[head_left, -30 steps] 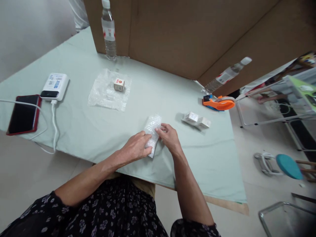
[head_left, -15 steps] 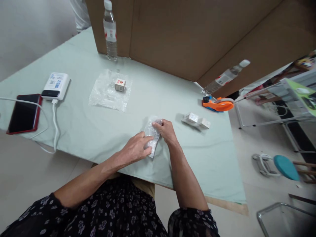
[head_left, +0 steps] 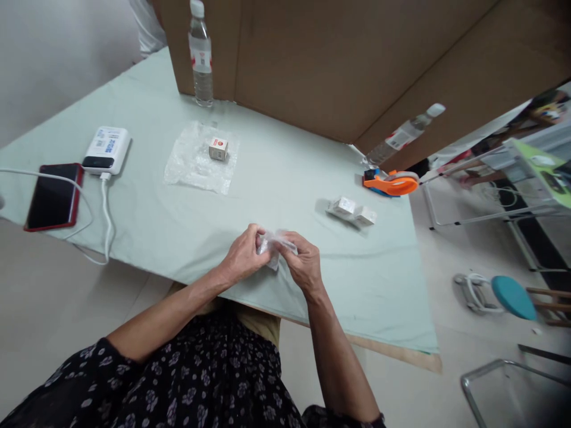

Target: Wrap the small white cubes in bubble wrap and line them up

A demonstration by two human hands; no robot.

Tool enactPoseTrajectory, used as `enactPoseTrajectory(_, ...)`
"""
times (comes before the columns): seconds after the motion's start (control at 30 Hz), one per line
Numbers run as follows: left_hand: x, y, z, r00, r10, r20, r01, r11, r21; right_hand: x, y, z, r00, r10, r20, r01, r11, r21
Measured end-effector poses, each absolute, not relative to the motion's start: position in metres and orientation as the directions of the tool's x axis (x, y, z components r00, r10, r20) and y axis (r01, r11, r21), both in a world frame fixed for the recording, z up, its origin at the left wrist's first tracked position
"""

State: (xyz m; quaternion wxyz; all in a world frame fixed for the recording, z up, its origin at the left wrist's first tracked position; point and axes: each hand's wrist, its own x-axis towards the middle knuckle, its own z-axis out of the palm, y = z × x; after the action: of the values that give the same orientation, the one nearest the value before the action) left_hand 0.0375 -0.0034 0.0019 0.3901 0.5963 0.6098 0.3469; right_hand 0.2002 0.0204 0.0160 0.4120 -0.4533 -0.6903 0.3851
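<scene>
Bubble wrap (head_left: pixel 272 260) pinched tight

Close by, over the tabletop (head_left: pixel 276 190), the left hand (head_left: pixel 243 255) and the right hand (head_left: pixel 306 266) each have a closed grip on it, so it is squeezed up between them. This piece seems not done, and I can't tell if anything is inside. A bit farther, two small wrapped boxes (head_left: pixel 345 205) sit to the right and look done. Farther back, a bare box (head_left: pixel 218 150) lies on a flat sheet (head_left: pixel 190 161); that one seems left to do.
</scene>
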Motion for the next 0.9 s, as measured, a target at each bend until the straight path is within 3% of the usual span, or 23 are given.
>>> enactPoseTrajectory(0.23, 0.03, -0.003, -0.003, 0.131, 0.991, 0.016, 0.44, -0.072, 0.895, 0.21, 0.0, -0.003, -0.349, 0.862, 0.367, 0.33, 0.48, -0.813)
enactPoseTrajectory(0.47, 0.023, 0.0, -0.004, 0.189, 0.982, -0.004, 0.394, -0.072, 0.916, 0.218, -0.01, -0.013, -0.499, 0.749, 0.437, 0.398, 0.646, -0.651)
enactPoseTrajectory(0.63, 0.019, -0.001, -0.008, 0.211, 0.977, 0.011, 0.39, -0.094, 0.916, 0.216, -0.013, -0.026, -0.517, 0.698, 0.496, 0.431, 0.713, -0.554)
enactPoseTrajectory(0.77, 0.004, -0.002, -0.006, 0.329, 0.943, 0.041, 0.408, -0.181, 0.895, 0.216, -0.009, -0.027, -0.489, 0.71, 0.507, 0.407, 0.7, -0.587)
enactPoseTrajectory(0.9, -0.01, 0.008, -0.002, 0.465, 0.881, 0.088, 0.443, -0.318, 0.838, 0.217, 0.002, -0.017, -0.424, 0.801, 0.422, 0.402, 0.584, -0.705)
